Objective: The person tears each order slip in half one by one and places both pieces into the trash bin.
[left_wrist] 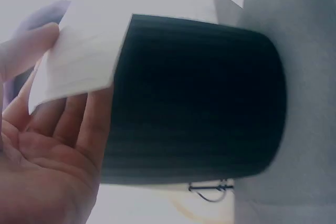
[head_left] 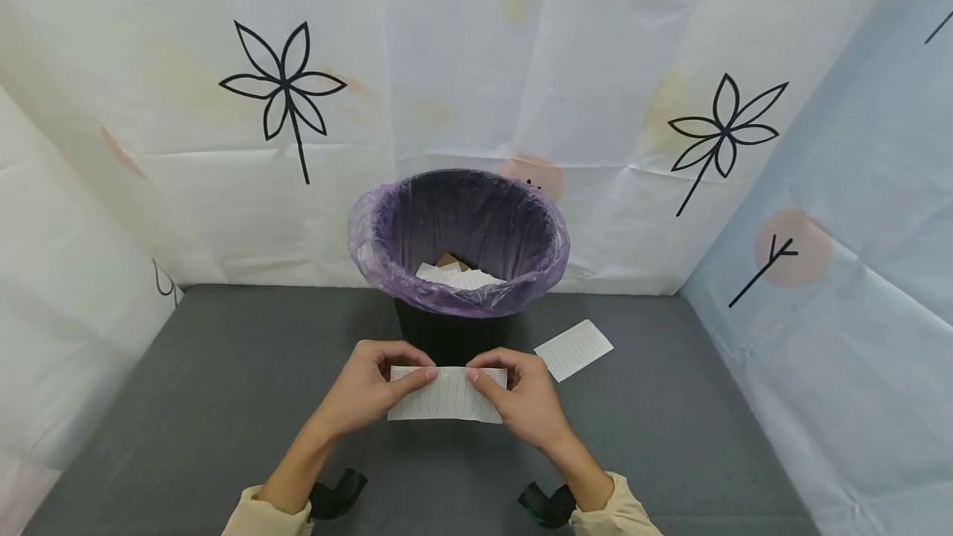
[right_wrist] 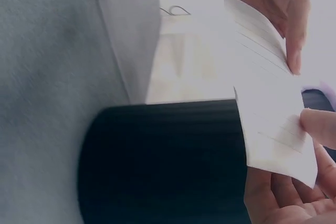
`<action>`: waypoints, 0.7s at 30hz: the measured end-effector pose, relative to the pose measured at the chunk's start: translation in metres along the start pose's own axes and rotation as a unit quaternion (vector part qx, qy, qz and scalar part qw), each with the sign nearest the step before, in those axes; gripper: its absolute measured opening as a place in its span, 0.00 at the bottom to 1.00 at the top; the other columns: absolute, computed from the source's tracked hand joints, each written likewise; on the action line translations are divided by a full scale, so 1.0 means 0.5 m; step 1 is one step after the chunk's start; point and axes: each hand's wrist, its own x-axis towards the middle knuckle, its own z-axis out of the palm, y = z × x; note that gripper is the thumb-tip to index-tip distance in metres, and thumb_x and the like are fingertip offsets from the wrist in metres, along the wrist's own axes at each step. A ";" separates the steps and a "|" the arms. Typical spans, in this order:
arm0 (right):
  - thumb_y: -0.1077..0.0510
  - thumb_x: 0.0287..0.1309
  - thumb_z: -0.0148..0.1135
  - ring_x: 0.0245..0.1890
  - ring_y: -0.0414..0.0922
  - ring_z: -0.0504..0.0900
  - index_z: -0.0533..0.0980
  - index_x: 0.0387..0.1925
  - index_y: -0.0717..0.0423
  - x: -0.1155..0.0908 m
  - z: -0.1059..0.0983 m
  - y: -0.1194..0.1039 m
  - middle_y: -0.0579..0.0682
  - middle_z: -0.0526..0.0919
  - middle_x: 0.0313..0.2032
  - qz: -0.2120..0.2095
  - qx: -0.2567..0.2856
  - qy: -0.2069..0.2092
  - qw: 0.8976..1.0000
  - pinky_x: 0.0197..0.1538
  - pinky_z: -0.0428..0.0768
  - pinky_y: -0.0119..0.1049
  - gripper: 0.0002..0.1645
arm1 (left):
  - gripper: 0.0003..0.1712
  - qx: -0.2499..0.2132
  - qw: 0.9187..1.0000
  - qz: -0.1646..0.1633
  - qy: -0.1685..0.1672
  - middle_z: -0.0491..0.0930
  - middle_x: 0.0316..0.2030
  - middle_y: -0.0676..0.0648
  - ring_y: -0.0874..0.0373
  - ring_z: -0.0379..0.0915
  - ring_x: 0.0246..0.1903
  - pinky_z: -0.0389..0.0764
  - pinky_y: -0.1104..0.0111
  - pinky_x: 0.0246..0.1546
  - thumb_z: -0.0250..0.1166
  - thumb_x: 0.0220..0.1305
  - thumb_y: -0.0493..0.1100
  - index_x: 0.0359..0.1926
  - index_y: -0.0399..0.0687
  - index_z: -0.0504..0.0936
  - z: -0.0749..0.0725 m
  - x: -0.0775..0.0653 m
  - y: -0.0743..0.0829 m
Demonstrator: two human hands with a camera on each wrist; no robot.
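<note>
Both hands hold one lined white slip of paper (head_left: 447, 397) by its upper edge, in front of the bin. My left hand (head_left: 372, 383) pinches it left of the middle, thumb on the near face and fingers behind. Right of the middle, my right hand (head_left: 524, 399) pinches it the same way. In the left wrist view the paper (left_wrist: 89, 51) lies between the thumb and the fingers behind it. The right wrist view shows the slip (right_wrist: 273, 124) slightly bowed, with both thumbs at its edge.
A black bin (head_left: 454, 333) with a purple plastic liner (head_left: 365, 230) stands behind the hands, with several paper pieces (head_left: 465, 278) inside. Another lined slip (head_left: 575, 350) lies on the grey surface (head_left: 223, 404) at the right. Patterned white cloth (head_left: 447, 64) hangs behind and at both sides.
</note>
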 end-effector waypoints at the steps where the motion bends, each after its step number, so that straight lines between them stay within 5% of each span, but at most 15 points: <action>1: 0.64 0.64 0.67 0.33 0.42 0.83 0.85 0.39 0.62 0.000 -0.006 -0.002 0.54 0.87 0.36 -0.004 0.008 -0.002 1.000 0.35 0.81 0.32 0.05 | 0.02 -0.002 1.000 0.002 0.004 0.86 0.31 0.53 0.65 0.67 0.17 0.73 0.69 0.16 0.73 0.63 0.41 0.36 0.48 0.90 0.005 0.001 0.006; 10: 0.67 0.65 0.65 0.30 0.42 0.84 0.84 0.40 0.65 -0.002 -0.042 -0.017 0.58 0.86 0.35 -0.035 0.025 -0.015 0.999 0.32 0.83 0.35 0.05 | 0.03 -0.022 1.000 0.000 0.020 0.87 0.32 0.53 0.59 0.80 0.27 0.82 0.65 0.26 0.74 0.63 0.43 0.36 0.49 0.90 0.039 0.012 0.045; 21: 0.68 0.62 0.68 0.32 0.44 0.84 0.85 0.38 0.63 0.001 -0.059 -0.027 0.56 0.87 0.36 -0.048 0.030 -0.016 0.998 0.34 0.82 0.34 0.04 | 0.04 -0.023 0.999 0.012 0.026 0.87 0.33 0.54 0.57 0.83 0.31 0.83 0.66 0.32 0.72 0.66 0.42 0.36 0.48 0.91 0.059 0.021 0.075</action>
